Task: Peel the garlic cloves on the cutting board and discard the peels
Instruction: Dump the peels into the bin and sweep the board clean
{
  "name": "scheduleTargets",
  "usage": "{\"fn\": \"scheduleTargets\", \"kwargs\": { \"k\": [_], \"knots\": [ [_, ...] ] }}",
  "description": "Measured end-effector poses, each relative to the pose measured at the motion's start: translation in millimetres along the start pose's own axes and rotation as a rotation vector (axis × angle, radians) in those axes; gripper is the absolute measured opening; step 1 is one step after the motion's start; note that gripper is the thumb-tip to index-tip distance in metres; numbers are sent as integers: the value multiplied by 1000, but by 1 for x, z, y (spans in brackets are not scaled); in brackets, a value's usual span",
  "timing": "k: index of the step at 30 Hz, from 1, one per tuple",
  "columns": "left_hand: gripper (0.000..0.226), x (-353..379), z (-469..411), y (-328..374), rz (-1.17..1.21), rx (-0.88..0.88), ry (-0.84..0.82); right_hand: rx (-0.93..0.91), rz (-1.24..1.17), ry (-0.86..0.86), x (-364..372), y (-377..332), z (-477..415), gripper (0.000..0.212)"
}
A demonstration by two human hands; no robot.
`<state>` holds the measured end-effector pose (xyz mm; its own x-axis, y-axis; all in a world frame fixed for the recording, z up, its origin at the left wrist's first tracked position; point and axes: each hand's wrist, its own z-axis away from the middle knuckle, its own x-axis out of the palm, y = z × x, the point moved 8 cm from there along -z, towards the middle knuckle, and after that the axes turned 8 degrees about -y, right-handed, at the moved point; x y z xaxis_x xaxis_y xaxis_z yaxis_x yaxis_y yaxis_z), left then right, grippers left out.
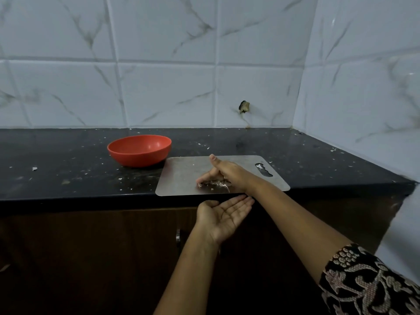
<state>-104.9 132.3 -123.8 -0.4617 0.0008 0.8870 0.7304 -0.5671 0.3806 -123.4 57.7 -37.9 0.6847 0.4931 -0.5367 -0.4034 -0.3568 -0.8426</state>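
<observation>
Patterned sleeve [368, 280] of the right arm lies nearest. Garlic peels [216, 184] are heaped at the front edge of the steel cutting board [181, 171], against the right hand [227, 173], whose fingers are straight and pressed together, thumb raised. The left hand [225, 214] is held palm up, fingers together, just below the counter [68, 155] edge. Step judged: sweeping peels off for discard. Next calls for a steady pull into the palm. No cloves visible. Red bowl [139, 151] stands beside the board's far left corner.

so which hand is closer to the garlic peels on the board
Right. The right hand lies on the cutting board with its fingers against the peels; the left hand is held palm up below the board's front edge, apart from them.
</observation>
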Motion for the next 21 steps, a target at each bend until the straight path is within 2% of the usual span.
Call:
{"fn": "scheduleTargets", "kwargs": {
  "k": [9,15,18,21],
  "knots": [
    [59,11,-4,4,105,-9,-56,-27,-113,-22,5,-6,21,72],
    [54,16,-4,6,103,8,-100,-114,-34,89,7,-11,36,71],
    [47,22,0,7,156,34,-153,-145,-66,149,5,-10,42,72],
    [51,25,0,6,189,24,-176,-168,-125,198,2,-9,43,73]
  ]
}}
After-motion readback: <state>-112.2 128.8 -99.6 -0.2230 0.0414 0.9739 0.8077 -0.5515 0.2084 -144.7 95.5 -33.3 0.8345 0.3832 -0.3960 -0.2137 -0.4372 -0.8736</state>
